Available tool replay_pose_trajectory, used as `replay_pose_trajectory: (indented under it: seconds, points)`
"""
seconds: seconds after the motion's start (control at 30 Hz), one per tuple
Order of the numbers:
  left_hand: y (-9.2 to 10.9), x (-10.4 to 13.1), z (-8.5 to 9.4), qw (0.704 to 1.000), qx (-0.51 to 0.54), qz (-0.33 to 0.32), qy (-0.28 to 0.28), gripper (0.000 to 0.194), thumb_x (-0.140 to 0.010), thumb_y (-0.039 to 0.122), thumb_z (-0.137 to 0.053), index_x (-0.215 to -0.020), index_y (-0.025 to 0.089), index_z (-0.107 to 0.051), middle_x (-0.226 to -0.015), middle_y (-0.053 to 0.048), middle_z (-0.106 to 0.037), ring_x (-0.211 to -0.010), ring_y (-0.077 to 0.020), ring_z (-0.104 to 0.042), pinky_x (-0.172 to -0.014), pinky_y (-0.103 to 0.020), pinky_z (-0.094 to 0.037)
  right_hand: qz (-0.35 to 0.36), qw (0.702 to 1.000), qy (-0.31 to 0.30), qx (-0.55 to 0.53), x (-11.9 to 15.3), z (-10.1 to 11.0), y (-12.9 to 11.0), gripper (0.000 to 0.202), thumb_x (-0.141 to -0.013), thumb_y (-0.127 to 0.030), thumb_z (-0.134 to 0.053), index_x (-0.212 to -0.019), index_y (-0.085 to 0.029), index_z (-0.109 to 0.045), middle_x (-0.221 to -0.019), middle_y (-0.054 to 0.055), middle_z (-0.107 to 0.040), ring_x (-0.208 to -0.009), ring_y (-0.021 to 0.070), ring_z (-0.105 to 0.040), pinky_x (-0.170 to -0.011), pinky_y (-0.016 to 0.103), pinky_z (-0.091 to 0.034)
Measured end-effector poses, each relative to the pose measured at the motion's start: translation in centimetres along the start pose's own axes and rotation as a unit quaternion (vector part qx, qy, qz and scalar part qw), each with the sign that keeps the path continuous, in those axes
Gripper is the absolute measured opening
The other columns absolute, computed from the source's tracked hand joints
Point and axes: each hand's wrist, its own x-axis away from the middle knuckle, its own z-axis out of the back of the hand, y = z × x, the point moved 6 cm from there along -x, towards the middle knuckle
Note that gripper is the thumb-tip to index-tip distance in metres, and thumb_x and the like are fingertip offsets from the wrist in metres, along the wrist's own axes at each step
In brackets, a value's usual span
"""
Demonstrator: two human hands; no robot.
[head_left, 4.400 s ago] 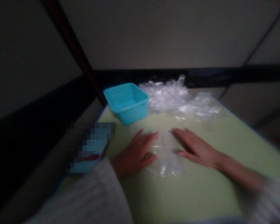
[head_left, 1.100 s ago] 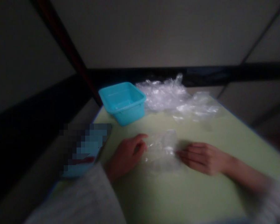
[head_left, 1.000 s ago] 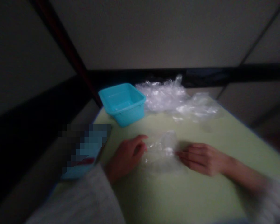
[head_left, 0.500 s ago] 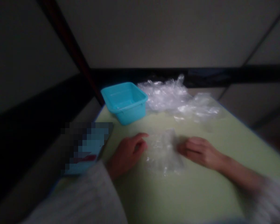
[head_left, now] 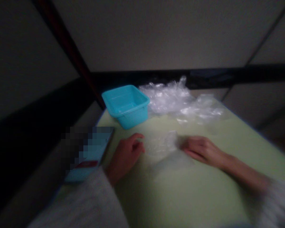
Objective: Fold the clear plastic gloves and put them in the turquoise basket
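A clear plastic bag (head_left: 165,142) lies between my hands on the pale green tabletop (head_left: 180,199), its near part folded or lifted and blurred. At its right edge is my right hand (head_left: 203,150), fingers curled together and pinching the plastic; the fingertips are smeared by motion. My left hand (head_left: 129,152) rests at the bag's left side with thumb and forefinger curved and a gap between them. Nothing shows in that gap, and I cannot tell whether the fingertips touch the plastic.
Beyond my left hand stands a turquoise plastic basin (head_left: 133,118). A heap of crumpled clear plastic bags (head_left: 167,98) spreads along the far side of the table. At the left edge lies a partly pixelated flat device or booklet (head_left: 96,148). A wall (head_left: 156,38) rises behind.
My left hand has shifted slightly left, away from the bag. The bag's near part has changed shape, now looking flatter and smoother. My right hand has moved up a little.
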Motion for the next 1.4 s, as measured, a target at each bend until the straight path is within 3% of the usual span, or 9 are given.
replay_pose_trajectory:
  seconds: [0.1,0.23,0.47,0.7,0.97,1.07,1.2,1.3,1.4]
  points:
    - [-0.1,-0.1,0.0,1.000,0.004,0.014,-0.004,0.024,-0.077,0.016,-0.045,-0.095,0.015,-0.060,-0.062,0.001,-0.070,-0.050,-0.0134,-0.060,-0.046,-0.021,-0.037,-0.110,0.988,-0.017,-0.104,-0.6,0.3,1.1,0.020,-0.092,-0.024,-0.044,-0.081,-0.016,-0.058,-0.073,0.004,-0.060,-0.065,0.0135,-0.055,-0.058,0.025,-0.044]
    - [-0.5,-0.3,-0.1,0.999,0.019,0.040,-0.012,0.023,-0.073,0.014,-0.045,-0.091,0.014,-0.060,-0.061,0.001,-0.069,-0.047,-0.0123,-0.055,-0.043,-0.020,-0.032,-0.242,0.942,-0.044,-0.228,-1.2,0.1,2.4,0.015,-0.084,-0.026,-0.048,-0.072,-0.016,-0.051,-0.067,0.001,-0.055,-0.057,0.0116,-0.051,-0.050,0.022,-0.041]
    - [-0.8,-0.4,-0.3,0.998,0.038,0.053,-0.015,0.023,-0.072,0.012,-0.044,-0.090,0.014,-0.059,-0.057,0.002,-0.066,-0.045,-0.0114,-0.051,-0.043,-0.019,-0.028,-0.312,0.902,-0.038,-0.295,-1.9,-0.6,3.6,0.019,-0.077,-0.031,-0.054,-0.066,-0.018,-0.045,-0.058,-0.002,-0.049,-0.051,0.0103,-0.046,-0.046,0.022,-0.034]
    - [-0.9,-0.5,-0.5,0.996,0.052,0.070,-0.020,0.024,-0.071,0.013,-0.044,-0.091,0.014,-0.057,-0.058,0.002,-0.065,-0.045,-0.0111,-0.048,-0.044,-0.019,-0.028,-0.390,0.880,0.041,-0.268,-0.9,-1.4,4.5,0.027,-0.071,-0.033,-0.056,-0.089,-0.020,-0.041,-0.053,-0.007,-0.048,-0.045,0.0107,-0.042,-0.042,0.021,-0.030]
    - [-2.0,-0.5,-1.0,0.992,0.091,0.082,-0.008,0.023,-0.072,0.017,-0.044,-0.093,0.016,-0.054,-0.056,0.004,-0.063,-0.046,-0.0122,-0.049,-0.044,-0.020,-0.030,-0.328,0.939,0.088,-0.057,-1.1,-0.4,2.9,0.013,-0.081,-0.024,-0.047,-0.092,-0.016,-0.050,-0.064,0.002,-0.055,-0.056,0.0160,-0.051,-0.053,0.028,-0.042]
    - [-2.0,-0.6,-1.1,0.992,0.099,0.078,-0.003,0.022,-0.072,0.018,-0.045,-0.092,0.016,-0.054,-0.054,0.004,-0.061,-0.046,-0.0125,-0.050,-0.045,-0.020,-0.031,-0.234,0.969,0.076,0.017,-1.8,-0.4,1.7,0.026,-0.086,-0.026,-0.045,-0.107,-0.013,-0.053,-0.099,0.014,-0.061,-0.091,0.0244,-0.058,-0.079,0.039,-0.048]
    - [-1.8,-0.7,-1.3,0.992,0.108,0.067,0.002,0.020,-0.072,0.018,-0.046,-0.091,0.015,-0.054,-0.053,0.004,-0.060,-0.049,-0.0132,-0.052,-0.047,-0.020,-0.034,-0.175,0.981,-0.011,0.082,-2.0,-1.9,1.3,0.053,-0.090,-0.036,-0.044,-0.136,-0.012,-0.033,-0.140,0.018,-0.040,-0.128,0.0314,-0.036,-0.102,0.052,-0.032]
    - [-1.6,-0.8,-1.1,0.992,0.103,0.066,0.014,0.021,-0.073,0.017,-0.046,-0.091,0.015,-0.054,-0.054,0.003,-0.061,-0.049,-0.0129,-0.052,-0.046,-0.020,-0.033,-0.189,0.979,-0.033,0.067,-1.7,-2.5,1.9,0.054,-0.091,-0.036,-0.041,-0.138,-0.011,-0.031,-0.140,0.019,-0.040,-0.128,0.0310,-0.037,-0.104,0.053,-0.029]
    - [-1.3,-0.7,-0.7,0.994,0.090,0.048,0.042,0.020,-0.073,0.017,-0.047,-0.092,0.015,-0.054,-0.055,0.004,-0.060,-0.049,-0.0122,-0.051,-0.047,-0.019,-0.034,-0.218,0.976,-0.001,0.012,-1.3,-2.2,2.9,0.047,-0.090,-0.028,-0.040,-0.132,-0.009,-0.036,-0.129,0.019,-0.050,-0.118,0.0287,-0.047,-0.100,0.048,-0.036]
